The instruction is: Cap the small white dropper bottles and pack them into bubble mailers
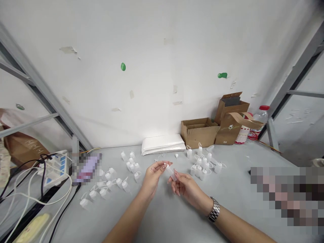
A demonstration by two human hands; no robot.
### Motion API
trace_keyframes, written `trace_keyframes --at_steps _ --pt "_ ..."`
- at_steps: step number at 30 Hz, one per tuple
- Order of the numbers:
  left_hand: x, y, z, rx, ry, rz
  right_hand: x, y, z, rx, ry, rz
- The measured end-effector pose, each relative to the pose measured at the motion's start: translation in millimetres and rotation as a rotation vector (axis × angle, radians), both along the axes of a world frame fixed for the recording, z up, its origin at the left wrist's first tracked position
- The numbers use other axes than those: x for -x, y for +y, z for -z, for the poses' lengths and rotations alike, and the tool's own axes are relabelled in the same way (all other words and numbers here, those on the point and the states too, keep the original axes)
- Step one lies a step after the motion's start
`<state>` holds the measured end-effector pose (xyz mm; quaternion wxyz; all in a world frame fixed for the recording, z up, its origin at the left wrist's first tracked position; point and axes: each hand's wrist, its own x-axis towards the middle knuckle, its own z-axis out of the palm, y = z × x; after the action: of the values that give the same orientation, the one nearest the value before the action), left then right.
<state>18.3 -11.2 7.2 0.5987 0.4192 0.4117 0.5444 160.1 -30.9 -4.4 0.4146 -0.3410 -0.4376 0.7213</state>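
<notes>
The left hand (152, 179) had its grip pinched on the upper end of a small translucent plastic bottle (170, 172), and the right hand (186, 189) held the lower end with its fingertips (176, 175). The bottle was held between them above the grey tabletop (235, 192), its long axis tilted from upper left to lower right, with its lower end nearer the right hand. A steel wristwatch (214, 210) circled the right wrist. Spouted squeeze bottles (202, 165) lay in clusters to both sides, and a small white nozzle (176, 156) sat just beyond the hands.
</notes>
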Motion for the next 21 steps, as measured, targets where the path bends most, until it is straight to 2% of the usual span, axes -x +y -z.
trace_keyframes --at_steps 5,7,12,18,21 --pt "-2.8 1.4 6.3 -0.020 0.072 -0.100 1.4 0.8 5.6 0.000 -0.032 0.173" --pt "-3.5 1.6 7.4 -0.022 0.071 -0.084 1.1 0.9 7.8 0.001 -0.026 0.162" --pt "-1.0 3.1 7.0 -0.043 0.014 0.013 -0.2 0.1 6.1 0.075 -0.012 -0.004" --pt "-0.1 4.1 7.1 -0.037 -0.010 -0.021 0.0 2.2 4.2 -0.056 -0.040 0.144" --pt "-1.0 2.9 5.0 -0.023 -0.033 0.002 -0.7 1.6 4.4 -0.032 -0.028 0.068"
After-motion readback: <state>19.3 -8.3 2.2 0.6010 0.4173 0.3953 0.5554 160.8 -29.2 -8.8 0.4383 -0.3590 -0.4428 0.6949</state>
